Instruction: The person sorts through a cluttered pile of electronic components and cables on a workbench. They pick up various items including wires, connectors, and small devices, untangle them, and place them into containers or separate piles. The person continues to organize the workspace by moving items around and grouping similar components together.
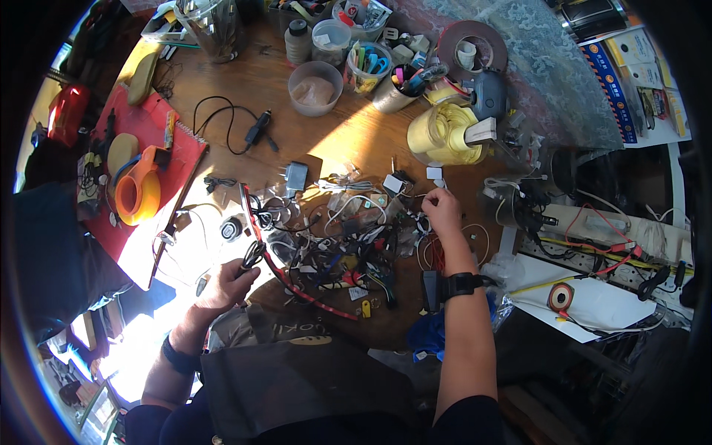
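My left hand point(225, 287) is closed around a coiled black cable point(254, 255) at the left side of the table, beside a long red strip point(285, 280). On the far side of a tangled heap of cables and small electronic parts point(348, 248), my right hand point(443, 211) pinches its fingers together. A small white piece point(439, 183) shows just beyond those fingertips; what lies between them is hidden. White charger blocks point(393, 184) sit left of that hand. A grey power adapter point(296, 176) lies at the heap's far left.
Along the back stand a clear bowl point(311, 89), a cup of pens point(397, 90) and a yellow container point(445, 137). An orange tape dispenser point(139, 189) rests on a red folder point(111, 152) at left. A car charger lead point(256, 130) lies behind. Wires and white paper point(593, 297) occupy the right.
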Demonstrator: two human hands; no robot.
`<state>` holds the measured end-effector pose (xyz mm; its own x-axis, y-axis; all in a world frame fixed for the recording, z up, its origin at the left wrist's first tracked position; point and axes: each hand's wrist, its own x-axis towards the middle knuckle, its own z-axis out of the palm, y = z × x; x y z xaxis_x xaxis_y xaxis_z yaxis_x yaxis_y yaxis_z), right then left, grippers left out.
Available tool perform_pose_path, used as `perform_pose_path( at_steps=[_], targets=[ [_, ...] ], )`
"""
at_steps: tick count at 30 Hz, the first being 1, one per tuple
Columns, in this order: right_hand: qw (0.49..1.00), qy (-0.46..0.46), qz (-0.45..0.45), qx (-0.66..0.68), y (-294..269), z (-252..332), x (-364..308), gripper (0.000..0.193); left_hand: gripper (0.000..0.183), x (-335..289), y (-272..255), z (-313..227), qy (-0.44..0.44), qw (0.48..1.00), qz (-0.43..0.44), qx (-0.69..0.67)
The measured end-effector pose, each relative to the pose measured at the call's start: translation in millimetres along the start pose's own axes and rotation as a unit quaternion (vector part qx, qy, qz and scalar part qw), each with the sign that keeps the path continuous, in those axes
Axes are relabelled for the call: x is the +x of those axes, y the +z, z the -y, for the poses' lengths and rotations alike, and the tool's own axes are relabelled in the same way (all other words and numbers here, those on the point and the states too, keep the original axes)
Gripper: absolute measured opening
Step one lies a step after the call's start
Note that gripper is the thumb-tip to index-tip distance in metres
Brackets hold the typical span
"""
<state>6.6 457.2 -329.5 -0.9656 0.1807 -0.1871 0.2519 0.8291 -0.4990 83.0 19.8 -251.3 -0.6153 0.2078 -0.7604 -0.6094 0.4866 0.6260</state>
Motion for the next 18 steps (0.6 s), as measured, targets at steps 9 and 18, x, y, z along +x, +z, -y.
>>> perform_pose_path(
  at_steps=[9,18],
  targets=[
    [0.994,0.059,0.040,-0.083,8,6,-9,0.020,0.032,2,5,9,0.017,0.999,0.019,-0.038],
    [0.982,-0.027,0.024,-0.184,0,21,3,0.013,0.024,-8,-7,6,0.028,0.998,0.023,-0.054]
  ],
)
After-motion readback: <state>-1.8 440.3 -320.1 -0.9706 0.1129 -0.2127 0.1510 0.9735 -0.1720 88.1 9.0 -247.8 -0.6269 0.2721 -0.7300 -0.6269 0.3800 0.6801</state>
